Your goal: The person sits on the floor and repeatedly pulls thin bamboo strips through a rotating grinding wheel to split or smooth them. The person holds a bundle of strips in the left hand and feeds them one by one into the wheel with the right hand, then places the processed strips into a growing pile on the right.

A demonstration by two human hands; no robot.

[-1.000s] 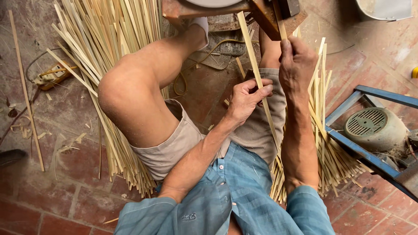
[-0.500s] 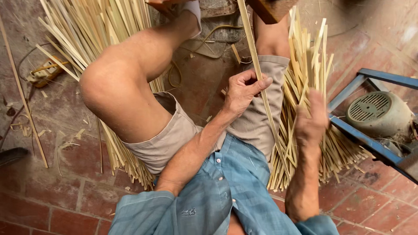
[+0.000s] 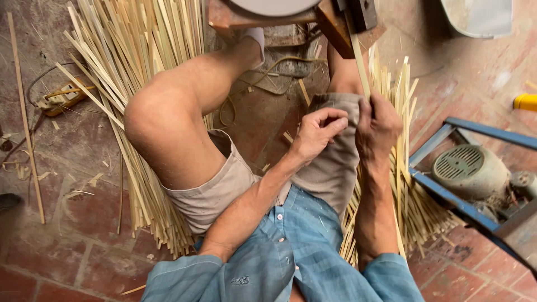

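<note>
I sit with my knees apart over a brick floor. My right hand (image 3: 378, 130) is closed around a thin bamboo strip (image 3: 361, 67) that runs up from my fist to the wooden machine (image 3: 335, 19) at the top edge. Just left of it, over my right thigh, my left hand (image 3: 316, 133) has its fingers curled in with nothing visible between them. It is close to the strip but apart from it. A pile of bamboo strips (image 3: 411, 190) lies beside my right leg.
A larger heap of bamboo strips (image 3: 140, 50) fans out under my left leg. An electric motor (image 3: 464, 168) sits in a blue metal frame (image 3: 442, 196) at the right. A power strip (image 3: 61, 98) with cables and a long stick (image 3: 25, 117) lie at the left.
My right hand dropped to the pile on the right, then came back up and closed on a strip leading to the machine. My left hand let go of the earlier strip and curled shut.
</note>
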